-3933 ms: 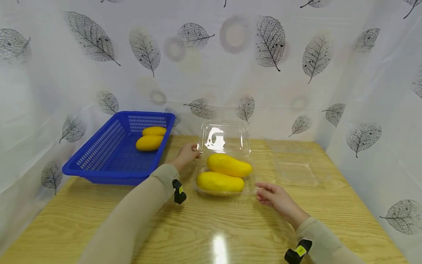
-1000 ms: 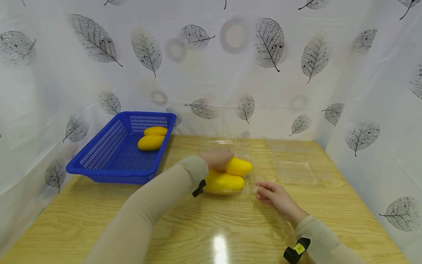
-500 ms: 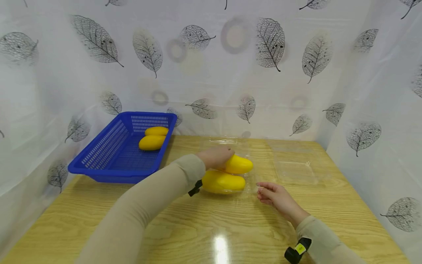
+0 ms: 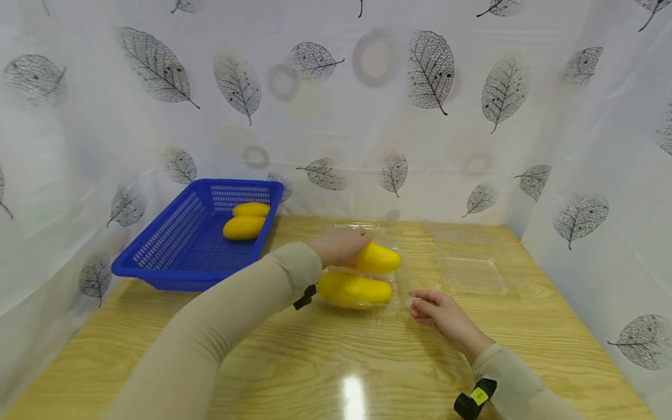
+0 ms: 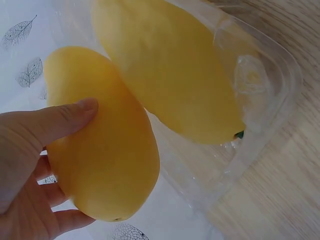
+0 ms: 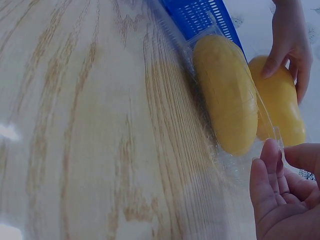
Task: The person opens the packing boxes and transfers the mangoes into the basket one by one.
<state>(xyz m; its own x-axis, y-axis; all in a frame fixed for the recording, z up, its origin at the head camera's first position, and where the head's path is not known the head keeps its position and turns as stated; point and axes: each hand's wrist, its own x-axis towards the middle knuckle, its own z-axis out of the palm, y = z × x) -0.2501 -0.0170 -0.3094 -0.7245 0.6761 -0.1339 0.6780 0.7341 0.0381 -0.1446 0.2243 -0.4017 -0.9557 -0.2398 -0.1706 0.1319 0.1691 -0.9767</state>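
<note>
In the head view my left hand (image 4: 341, 246) grips the rear yellow mango (image 4: 379, 259), thumb on one side and fingers round the other. The left wrist view shows this mango (image 5: 107, 145) tilted over the clear plastic clamshell box (image 5: 290, 95). A second mango (image 4: 354, 290) lies in the front of the box, its dark green stem tip visible in the left wrist view. My right hand (image 4: 446, 321) stays at the box's right side. Seen from the right wrist, the right hand (image 6: 292, 192) pinches the box's clear rim tab (image 6: 278, 136) between thumb and finger.
At the left stands a blue mesh basket (image 4: 184, 277) with two mangoes (image 4: 244, 227) at its right side. Another clear plastic box (image 4: 472, 274) lies open on the wooden table (image 4: 294, 361) at the right. A leaf-patterned curtain (image 4: 336, 128) closes the back and sides.
My left hand has gone from the box's left edge to the rear mango and grips it, raising it slightly and shifting it left. The box's lid has dropped back. My right hand stays put.
</note>
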